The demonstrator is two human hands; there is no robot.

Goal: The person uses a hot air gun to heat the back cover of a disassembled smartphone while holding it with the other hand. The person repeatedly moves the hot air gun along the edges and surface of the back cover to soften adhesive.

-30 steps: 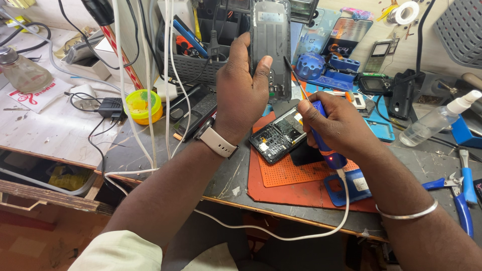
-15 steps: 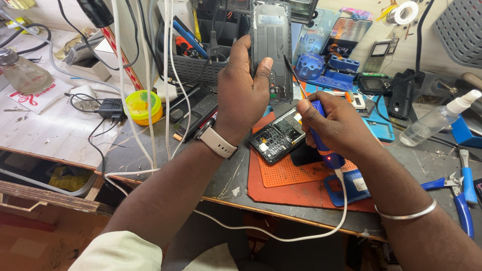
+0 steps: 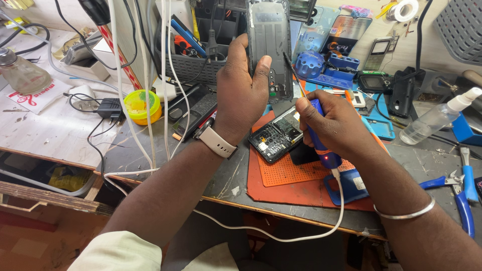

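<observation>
Head view, nearest first: my right hand [image 3: 334, 120] has its grip clenched around a blue powered screwdriver [image 3: 317, 134] with a white cable, its thin tip [image 3: 291, 70] angled up toward the phone back cover [image 3: 270, 47]. Under it, an opened phone [image 3: 277, 135] lies on the orange mat [image 3: 296, 175] on the worktop [image 3: 150, 150]. My left hand [image 3: 241, 95], watch at the wrist, grasps the dark back cover upright; the tip seems to touch its edge. Farther right stands a spray bottle [image 3: 434, 118].
</observation>
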